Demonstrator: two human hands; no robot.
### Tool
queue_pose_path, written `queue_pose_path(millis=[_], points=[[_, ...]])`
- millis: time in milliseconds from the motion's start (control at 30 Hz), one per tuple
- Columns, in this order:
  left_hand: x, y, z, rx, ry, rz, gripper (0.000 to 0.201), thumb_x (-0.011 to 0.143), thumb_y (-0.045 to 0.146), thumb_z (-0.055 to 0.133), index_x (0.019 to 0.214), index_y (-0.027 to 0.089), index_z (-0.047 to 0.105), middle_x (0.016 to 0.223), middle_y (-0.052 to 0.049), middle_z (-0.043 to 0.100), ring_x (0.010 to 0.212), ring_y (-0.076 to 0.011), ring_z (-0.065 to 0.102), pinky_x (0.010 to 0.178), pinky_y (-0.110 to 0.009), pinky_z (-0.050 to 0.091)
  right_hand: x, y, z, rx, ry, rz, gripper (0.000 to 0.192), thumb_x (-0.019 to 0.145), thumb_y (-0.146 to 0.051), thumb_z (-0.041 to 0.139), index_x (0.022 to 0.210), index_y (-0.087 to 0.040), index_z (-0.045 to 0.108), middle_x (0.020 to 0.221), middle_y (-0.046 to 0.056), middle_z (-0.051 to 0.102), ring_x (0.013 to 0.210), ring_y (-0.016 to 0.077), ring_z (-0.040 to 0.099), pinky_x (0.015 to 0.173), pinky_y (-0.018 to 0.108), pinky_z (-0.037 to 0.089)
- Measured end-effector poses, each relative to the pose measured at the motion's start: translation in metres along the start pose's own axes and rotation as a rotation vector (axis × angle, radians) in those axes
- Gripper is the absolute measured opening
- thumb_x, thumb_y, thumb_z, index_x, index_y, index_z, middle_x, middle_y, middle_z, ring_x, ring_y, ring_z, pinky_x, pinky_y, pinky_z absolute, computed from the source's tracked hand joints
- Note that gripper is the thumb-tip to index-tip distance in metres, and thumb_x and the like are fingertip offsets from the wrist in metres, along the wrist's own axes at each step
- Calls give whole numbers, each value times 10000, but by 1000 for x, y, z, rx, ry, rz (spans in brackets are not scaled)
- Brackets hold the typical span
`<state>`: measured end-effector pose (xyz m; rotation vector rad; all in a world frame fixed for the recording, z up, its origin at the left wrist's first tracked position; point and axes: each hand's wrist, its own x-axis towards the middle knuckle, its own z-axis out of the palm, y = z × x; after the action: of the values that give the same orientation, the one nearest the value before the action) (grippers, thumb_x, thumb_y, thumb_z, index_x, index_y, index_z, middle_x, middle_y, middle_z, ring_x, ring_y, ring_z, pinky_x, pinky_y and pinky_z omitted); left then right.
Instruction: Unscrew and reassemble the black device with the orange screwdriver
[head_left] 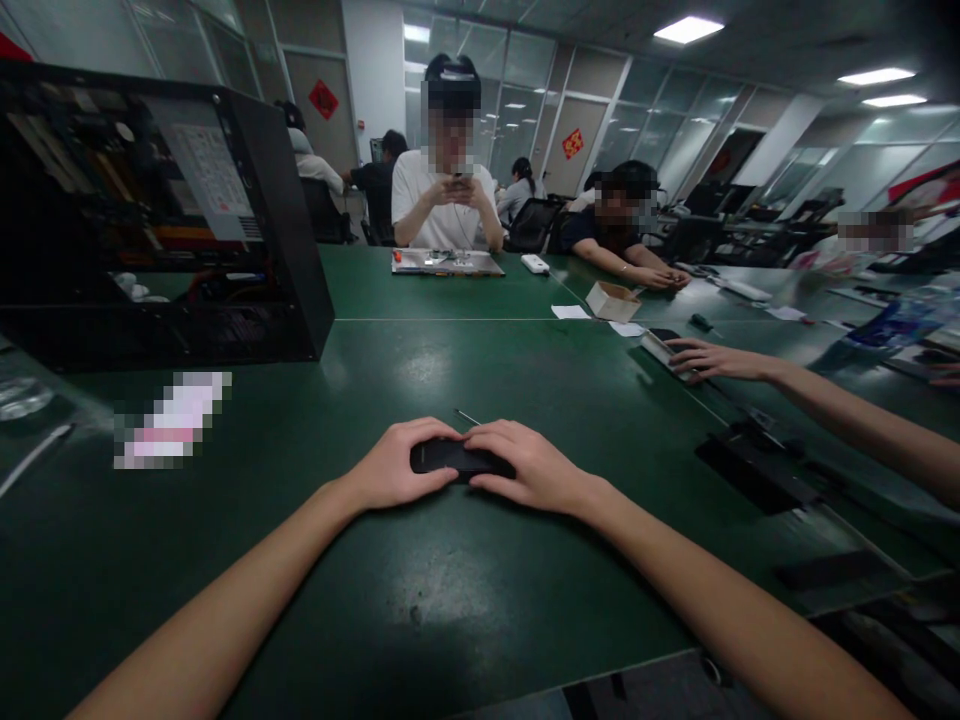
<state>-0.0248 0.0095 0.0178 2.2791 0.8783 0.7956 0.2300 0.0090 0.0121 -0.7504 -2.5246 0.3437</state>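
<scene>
Low over the green table, both my hands hold a flat black rectangular device [450, 457] with rounded corners, lying lengthwise from left to right. My left hand [390, 465] grips its left end, thumb along the near edge and fingers over the far edge. Around the right end, my right hand [536, 465] is closed in the same way. Whether the device rests on the table I cannot tell. Just beyond my fingertips lies a thin metal rod [468, 417], its near end hidden by my right hand.
A black computer case [296, 250] with an open side stands at the left, near a blurred white and pink item [176, 420]. Another person's hand [709, 358] is at the right, above a dark flat object [750, 470]. Farther back are a small open box [613, 302] and a flat panel [450, 264].
</scene>
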Motion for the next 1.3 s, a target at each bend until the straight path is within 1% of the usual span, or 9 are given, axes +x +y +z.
queue_pose_path(millis=[67,167,267,400,700,867,1100,1200,1300], points=[[1,0,2,22,15,-7,343,842,318,728,1163,205,685,1139,-66,721,1041,-248,674,935,-361,501,-5,5,-3,13,66,9,350,942,-390,644,1226,-188,607,1191,130,701,1110,258,650,960,443,522],[1,-1,2,33,14,-17,343,848,336,726,1164,211,687,1133,-63,725,1027,-247,679,913,-356,509,-8,9,-5,61,141,43,267,937,-362,655,1137,-186,659,1082,109,734,1020,237,677,910,419,544],[1,-1,2,30,13,-34,328,860,355,719,1153,210,693,1116,-57,730,1014,-239,681,905,-349,506,-8,10,-3,115,155,72,233,931,-340,665,1106,-188,694,1064,101,745,1006,227,687,902,402,554],[1,0,2,17,17,-60,300,857,343,715,1121,201,695,1089,-51,733,996,-230,682,894,-341,502,-7,8,1,191,159,112,247,924,-333,677,1125,-197,723,1095,98,747,1034,219,694,930,387,557],[0,-1,4,14,9,-83,316,844,340,723,1133,219,683,1094,-47,732,993,-242,679,890,-350,501,-5,5,2,201,120,165,280,931,-339,669,1173,-212,734,1137,101,738,1045,220,685,922,393,561],[0,-2,5,-8,-3,-56,327,880,379,712,1173,235,688,1138,-54,725,1029,-244,671,935,-359,492,-6,6,5,192,124,122,291,941,-336,653,1194,-206,718,1140,105,733,1056,224,674,934,399,546],[-1,-1,5,-7,12,-66,283,872,340,715,1138,241,710,1100,-46,735,1004,-237,681,906,-346,505,-6,8,9,107,94,76,320,974,-345,589,1243,-197,680,1151,114,727,1060,236,665,929,415,534],[-1,0,3,21,22,-68,292,863,328,716,1139,233,711,1095,-50,736,998,-236,684,892,-340,511,-5,8,3,15,30,43,355,990,-371,552,1281,-194,654,1186,125,709,1076,251,652,935,438,525],[-1,3,2,61,24,-71,298,848,322,725,1133,234,713,1094,-52,736,998,-241,683,897,-348,515,-6,12,-9,-89,-68,91,435,981,-428,556,1334,-183,616,1231,144,676,1095,273,639,938,447,523]])
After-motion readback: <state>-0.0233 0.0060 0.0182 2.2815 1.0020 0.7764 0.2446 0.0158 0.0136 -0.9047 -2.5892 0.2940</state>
